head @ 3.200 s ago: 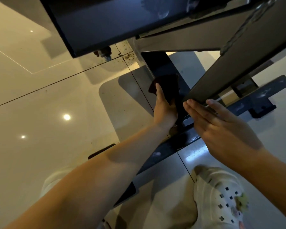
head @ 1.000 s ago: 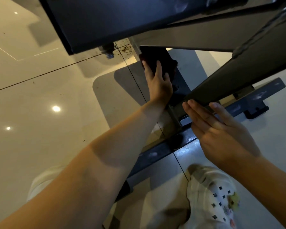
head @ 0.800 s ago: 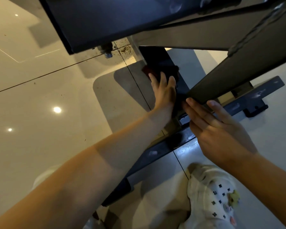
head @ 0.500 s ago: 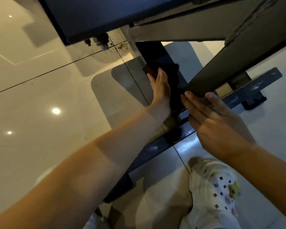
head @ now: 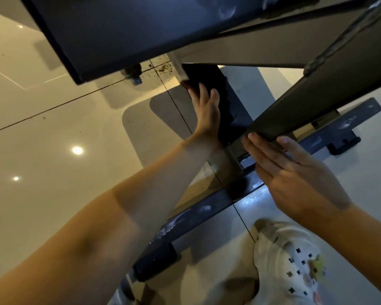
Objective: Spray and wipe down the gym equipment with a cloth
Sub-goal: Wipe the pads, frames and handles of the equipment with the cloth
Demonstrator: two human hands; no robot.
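Compared with half a second earlier, the left hand [head: 207,111], fingers straight, has been slid higher, pressing the dark cloth [head: 216,84] against the upright frame post [head: 235,106]. The right hand [head: 295,177] stays flat, fingers extended, touching the slanted bar [head: 312,102]. No legible writing is visible.

Gym: padded bench [head: 141,29], steel frame [head: 317,106], glossy tiled floor [head: 53,172].

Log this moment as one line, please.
phase: wiping | left hand: presses cloth on frame post | right hand: flat against slanted bar
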